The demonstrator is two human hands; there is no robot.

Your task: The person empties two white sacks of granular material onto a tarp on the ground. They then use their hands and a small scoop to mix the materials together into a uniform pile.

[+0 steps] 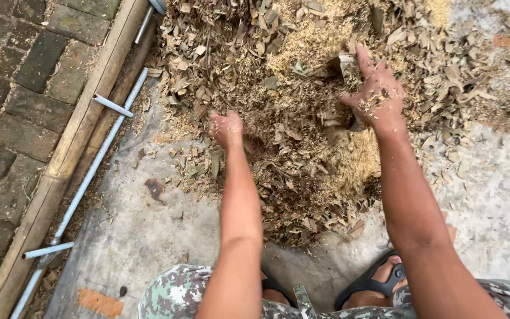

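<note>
A big heap of dry brown leaves and straw-like chaff (302,118) covers the concrete ground in front of me. My left hand (226,129) is pushed down into the heap's near left edge, its fingers buried in the litter. Higher up, my right hand (373,94) has bits of chaff stuck to its back and grips a clump of dry leaves (342,66), with the forefinger sticking up.
A bamboo pole (72,147) and a thin grey pipe (98,156) with short side stubs run diagonally along the left, beside brick paving (13,88). Bare concrete (149,236) lies below the heap. My sandalled feet (379,280) and camouflage shorts (175,295) show at the bottom.
</note>
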